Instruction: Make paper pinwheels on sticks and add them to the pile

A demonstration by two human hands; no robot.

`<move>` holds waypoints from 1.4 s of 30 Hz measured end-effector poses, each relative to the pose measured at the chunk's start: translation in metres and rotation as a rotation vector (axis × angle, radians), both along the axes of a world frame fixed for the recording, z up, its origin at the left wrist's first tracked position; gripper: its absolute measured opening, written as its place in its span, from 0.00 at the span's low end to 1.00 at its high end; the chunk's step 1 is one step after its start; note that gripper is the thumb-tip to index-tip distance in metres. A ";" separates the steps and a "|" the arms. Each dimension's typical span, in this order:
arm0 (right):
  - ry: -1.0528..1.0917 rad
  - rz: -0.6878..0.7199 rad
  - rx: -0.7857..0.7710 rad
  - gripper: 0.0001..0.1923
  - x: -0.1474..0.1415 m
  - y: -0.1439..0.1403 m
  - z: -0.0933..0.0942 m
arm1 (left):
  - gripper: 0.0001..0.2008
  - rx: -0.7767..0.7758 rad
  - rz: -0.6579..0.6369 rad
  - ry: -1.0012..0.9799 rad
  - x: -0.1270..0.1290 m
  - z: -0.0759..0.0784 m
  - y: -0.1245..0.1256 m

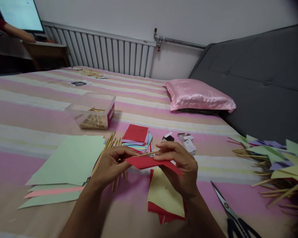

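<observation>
Left hand & right hand are pinching a folded red paper piece above the striped bedspread, w/ a thin wooden stick lying along its top edge, steadied by right fingertips for alignment, probably.

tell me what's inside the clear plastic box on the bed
Thin wooden sticks lie loose inside the clear plastic box, piled along its bottom. Its walls are see-through but hazy, so whether anything else lies beneath the sticks cannot be told.
</observation>
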State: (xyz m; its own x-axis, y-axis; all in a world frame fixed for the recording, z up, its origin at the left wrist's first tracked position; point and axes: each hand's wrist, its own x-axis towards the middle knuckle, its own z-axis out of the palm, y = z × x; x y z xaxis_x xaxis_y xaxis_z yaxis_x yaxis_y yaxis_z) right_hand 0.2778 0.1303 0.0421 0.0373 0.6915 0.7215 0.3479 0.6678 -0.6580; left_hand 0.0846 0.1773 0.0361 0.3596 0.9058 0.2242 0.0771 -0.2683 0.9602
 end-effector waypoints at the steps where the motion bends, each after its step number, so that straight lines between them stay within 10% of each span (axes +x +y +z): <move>1: -0.015 -0.001 0.004 0.10 0.000 0.000 0.000 | 0.05 0.004 0.010 0.006 0.000 0.000 0.000; 42: -0.033 -0.038 0.034 0.12 0.002 0.002 -0.001 | 0.02 0.006 -0.004 -0.020 -0.002 -0.007 0.002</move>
